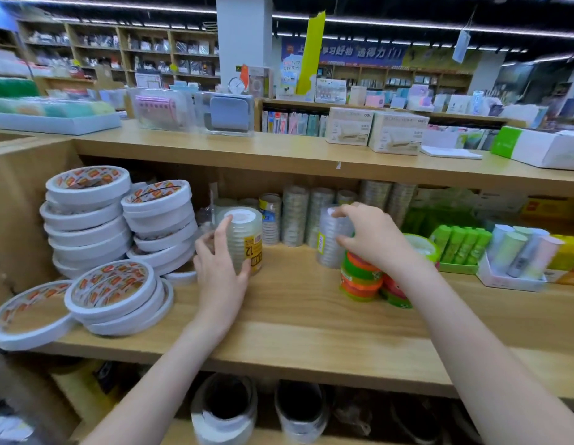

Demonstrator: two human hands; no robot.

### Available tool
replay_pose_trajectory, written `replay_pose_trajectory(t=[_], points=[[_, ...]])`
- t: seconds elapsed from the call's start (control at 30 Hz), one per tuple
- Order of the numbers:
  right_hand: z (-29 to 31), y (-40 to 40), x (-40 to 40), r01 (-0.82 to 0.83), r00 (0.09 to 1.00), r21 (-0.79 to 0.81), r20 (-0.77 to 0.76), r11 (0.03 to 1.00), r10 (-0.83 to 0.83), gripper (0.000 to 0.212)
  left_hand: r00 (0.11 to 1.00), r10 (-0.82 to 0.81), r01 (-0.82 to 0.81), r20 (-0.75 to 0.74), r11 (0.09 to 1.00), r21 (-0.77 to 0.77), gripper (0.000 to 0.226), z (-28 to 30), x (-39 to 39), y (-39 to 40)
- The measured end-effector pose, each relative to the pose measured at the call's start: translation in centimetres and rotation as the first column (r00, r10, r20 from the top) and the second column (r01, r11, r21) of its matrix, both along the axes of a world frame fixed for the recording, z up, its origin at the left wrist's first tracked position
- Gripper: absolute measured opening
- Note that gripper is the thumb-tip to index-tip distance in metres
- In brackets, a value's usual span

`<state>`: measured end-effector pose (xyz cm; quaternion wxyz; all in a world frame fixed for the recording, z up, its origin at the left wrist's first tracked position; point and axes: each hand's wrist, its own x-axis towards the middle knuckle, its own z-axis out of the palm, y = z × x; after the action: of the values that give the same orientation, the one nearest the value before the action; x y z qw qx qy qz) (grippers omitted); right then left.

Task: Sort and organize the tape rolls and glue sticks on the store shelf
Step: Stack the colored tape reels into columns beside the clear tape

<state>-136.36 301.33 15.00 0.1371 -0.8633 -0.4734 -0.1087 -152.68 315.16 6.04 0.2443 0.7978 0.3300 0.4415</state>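
My left-hand fingers (229, 229) curl round a wrapped stack of clear tape (244, 240) standing upright on the shelf (295, 319). My right hand (372, 234) pinches a second clear stack (332, 239) near its top, beside the coloured tape rolls (359, 279). I judge both grips keep the tall stacks from toppling while I line them up with the clear rolls (295, 215) at the back. The green glue sticks (460, 244) stand further right, the white rolls (89, 220) left.

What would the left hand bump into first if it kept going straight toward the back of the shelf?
The left hand already grips a clear tape stack. Straight behind that, probably the blue-labelled tape pack by the back wall, though depth is unclear.
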Motion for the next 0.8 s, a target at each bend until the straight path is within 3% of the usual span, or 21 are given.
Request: replay_pose_trajectory(t=[0.13,0.3,0.57,0.7,0.8], points=[[0.7,-0.3,0.5,-0.069,0.995,0.058,-0.063,0.996,0.073,0.036,0.994,-0.102,0.104,-0.039,0.994,0.030,0.073,0.3,1.5,0.7],[0.5,-0.3,1.0,-0.109,0.981,0.147,-0.142,0.983,0.130,0.024,0.974,-0.224,0.223,0.017,0.974,0.032,0.071,0.1,4.7,0.4],[0.5,0.8,0.6,-0.060,0.995,0.074,-0.081,0.995,0.066,0.028,0.978,-0.203,0.202,0.054,0.979,0.030,0.069,-0.5,6.1,0.3],[0.1,0.3,0.8,-0.104,0.982,0.106,-0.144,0.989,0.119,0.029,0.974,-0.218,0.216,0.065,0.976,0.037,0.069,-0.3,6.1,0.3],[0.4,-1.7,1.0,-0.128,0.985,0.202,-0.085,0.971,0.148,0.033,0.970,-0.210,0.196,0.124,0.974,0.115,0.064,-0.1,5.4,-0.3]])
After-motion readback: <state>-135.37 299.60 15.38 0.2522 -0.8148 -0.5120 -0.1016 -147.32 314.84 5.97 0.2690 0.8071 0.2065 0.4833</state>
